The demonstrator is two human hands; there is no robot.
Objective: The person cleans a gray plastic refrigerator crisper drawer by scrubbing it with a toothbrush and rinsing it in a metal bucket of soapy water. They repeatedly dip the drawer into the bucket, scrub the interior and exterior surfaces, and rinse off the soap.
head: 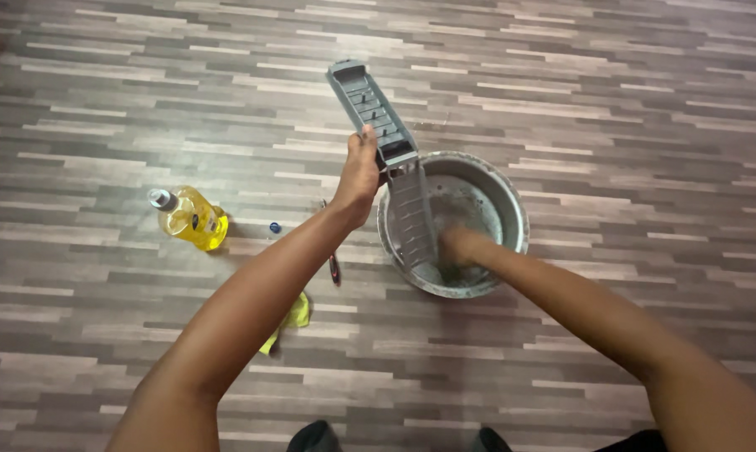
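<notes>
The left hand [360, 172] squeezes the long grey plastic ribbed tray [388, 159] mid-frame; it looks light, stiff, wet and slippery. I cannot tell the right hand's [462, 245] grip inside the round metal basin [512, 197].

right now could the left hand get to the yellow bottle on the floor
Probably not at once: the left hand grips the grey slatted panel standing in the metal basin. The floor path to the yellow bottle looks open.

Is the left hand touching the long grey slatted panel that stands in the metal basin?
Touching. The head view shows the left hand gripping the edge of the grey slatted panel, whose lower end sits inside the metal basin.
</notes>
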